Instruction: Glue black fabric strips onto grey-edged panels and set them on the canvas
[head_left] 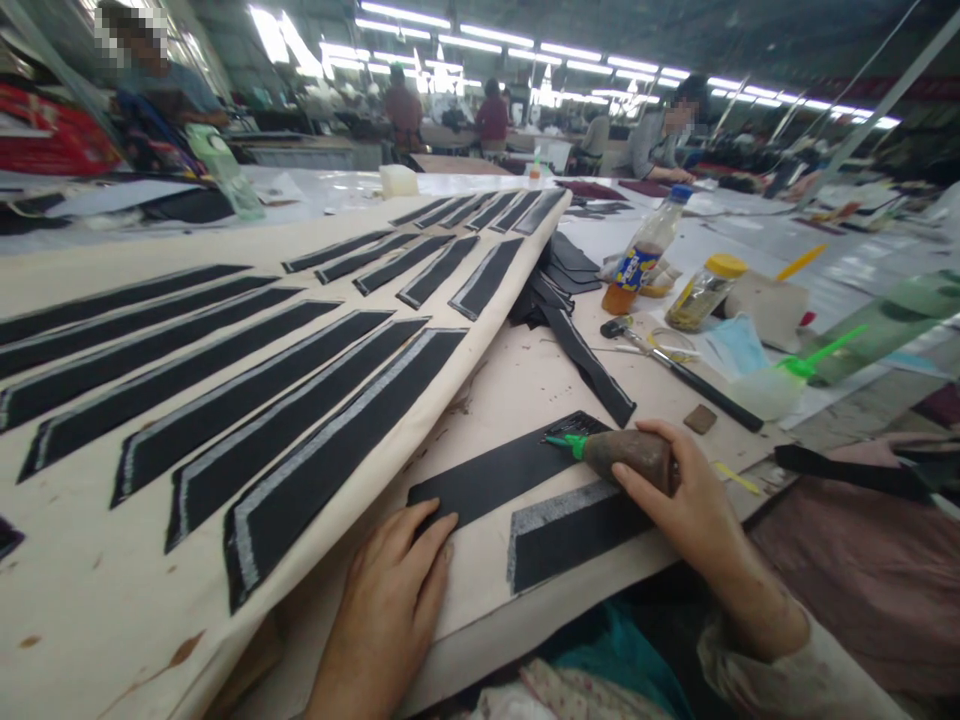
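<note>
My left hand point(394, 590) lies flat with fingers stretched out, its fingertips pressing the near end of a black strip point(499, 470) on the board. My right hand point(686, 495) is wrapped round a brown glue bottle point(626, 452) with a green nozzle point(562, 441), whose tip rests on the far end of that strip. A second black strip point(570, 530) with a grey glued edge lies just in front, under my right wrist.
A tilted cream board point(90, 600) at left carries several black strips with grey edges. A loose pile of strips point(559, 290), a hammer point(675, 368), a drink bottle point(645, 250), a yellow-lidded jar point(705, 290) and a green-capped bottle point(780, 385) stand at right. Other people work at far tables.
</note>
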